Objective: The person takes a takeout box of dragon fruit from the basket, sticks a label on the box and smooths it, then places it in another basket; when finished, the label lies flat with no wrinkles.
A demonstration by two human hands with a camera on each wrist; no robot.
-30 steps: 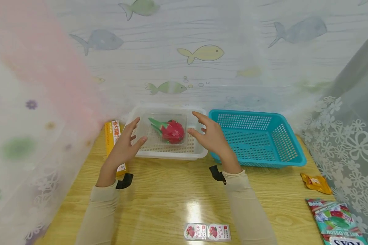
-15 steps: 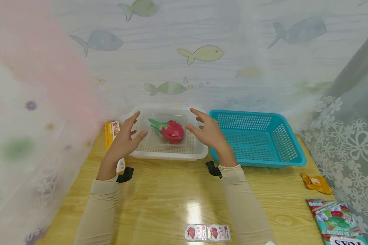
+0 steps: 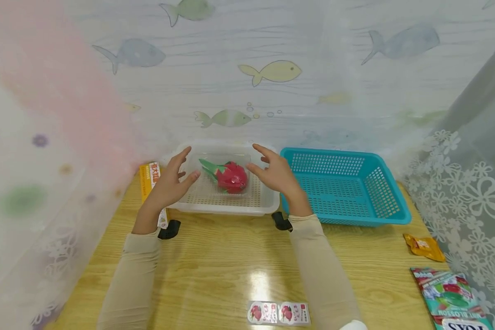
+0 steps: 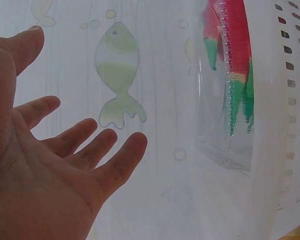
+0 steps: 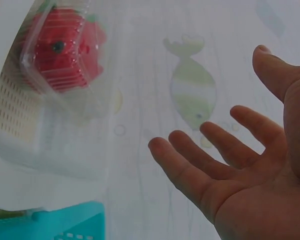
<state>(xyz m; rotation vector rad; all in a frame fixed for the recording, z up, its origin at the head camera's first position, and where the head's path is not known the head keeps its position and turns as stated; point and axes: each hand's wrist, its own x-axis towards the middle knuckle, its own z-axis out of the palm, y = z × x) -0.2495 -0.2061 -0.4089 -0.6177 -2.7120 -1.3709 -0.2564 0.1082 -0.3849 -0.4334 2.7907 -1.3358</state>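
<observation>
Clear plastic enclosed a red dragon fruit (image 3: 234, 178), its green leaves pointing left, and that transparent box (image 3: 208, 189) sat inside a white basket (image 3: 231, 211) on the far part of the bench (image 3: 214, 266), just left of a teal basket (image 3: 334, 197). The left hand (image 3: 167, 185) hovered at the white basket's left end and the right hand (image 3: 278, 176) at its right end, palms turned inward with the box between them. On each hand the fingers were spread, the thumb stood apart, and nothing was held; neither hand appeared to touch the box.

For a sound grip, it seemed best to lower both hands evenly inside the basket walls, set the fingers low on opposite sides of the box and press gently, since such thin plastic looked likely to flex. Keeping it level would probably have stopped the fruit rolling against one wall.

As for print, a sheet of two stickers (image 3: 278, 313) at the near middle bore dragon-fruit pictures and characters too small to read. At the left, partly behind the left hand, a yellow carton (image 3: 147, 181) carried Chinese characters, 大 among them. On the right lay an orange packet (image 3: 424, 247) with an illegible label and, nearer, a green-and-red bag (image 3: 453, 295) where BLOSSOM could be made out, above larger dark letters cut off at the bottom
</observation>
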